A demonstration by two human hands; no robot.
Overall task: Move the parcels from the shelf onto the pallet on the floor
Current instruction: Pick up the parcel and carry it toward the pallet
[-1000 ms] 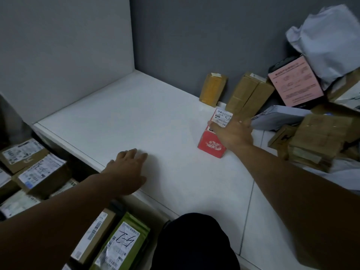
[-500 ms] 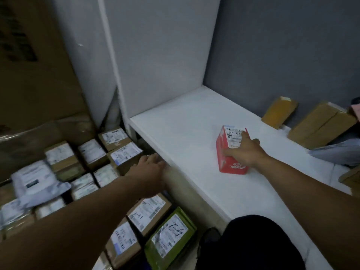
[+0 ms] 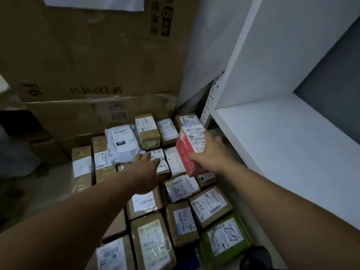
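Grip on red parcel (image 3: 185,152) by outstretched right hand (image 3: 212,154); left hand (image 3: 144,170) outstretched, relaxed, empty.

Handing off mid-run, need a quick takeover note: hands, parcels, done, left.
Right hand grips the red box, off the shelf, above the floor parcels.
Left hand is open, holds nothing, and reaches out beside the grey mailer.
Done: many parcels lie packed on the floor; the pallet is hidden beneath them.
Left: set the red box down among them. The shelf's far end is out of view, so check there for more.
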